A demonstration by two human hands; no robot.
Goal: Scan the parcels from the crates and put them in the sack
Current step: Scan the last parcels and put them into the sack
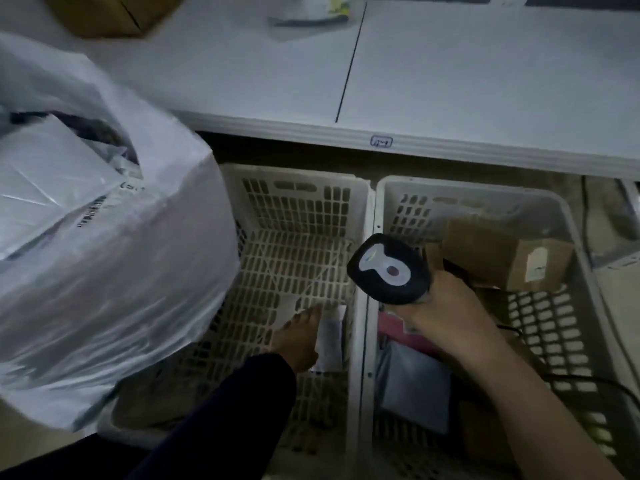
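While R hand (446, 313) wraps the scanner (389, 268), L hand (299, 341), grip unclear, should lift the white parcel (330, 341) label-up twd its window.

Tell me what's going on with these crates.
A person is working over two crates. The right hand grips a black scanner; the left hand reaches to a white parcel in the nearly empty left crate, grip unclear. The right crate holds a cardboard box and a grey mailer. The sack on the left already bulges with parcels.
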